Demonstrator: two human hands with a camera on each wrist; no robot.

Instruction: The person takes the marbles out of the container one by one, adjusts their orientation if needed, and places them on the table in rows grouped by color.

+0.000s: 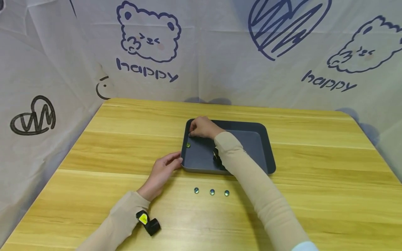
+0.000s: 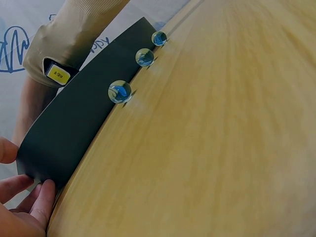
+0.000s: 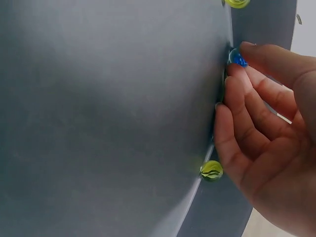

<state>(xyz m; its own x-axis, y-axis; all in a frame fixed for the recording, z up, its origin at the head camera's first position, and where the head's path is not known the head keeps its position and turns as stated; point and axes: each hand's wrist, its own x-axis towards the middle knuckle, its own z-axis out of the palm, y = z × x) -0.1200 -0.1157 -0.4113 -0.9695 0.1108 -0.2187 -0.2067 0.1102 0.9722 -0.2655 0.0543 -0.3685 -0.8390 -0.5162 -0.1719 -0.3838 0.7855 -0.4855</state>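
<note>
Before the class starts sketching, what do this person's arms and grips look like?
The left sleeve and right sleeve are beige, with light blue fabric by the right one's upper end. The left wrist device and right wrist device are black, each with a yellow label. The left grip and right grip wear no gloves.
</note>
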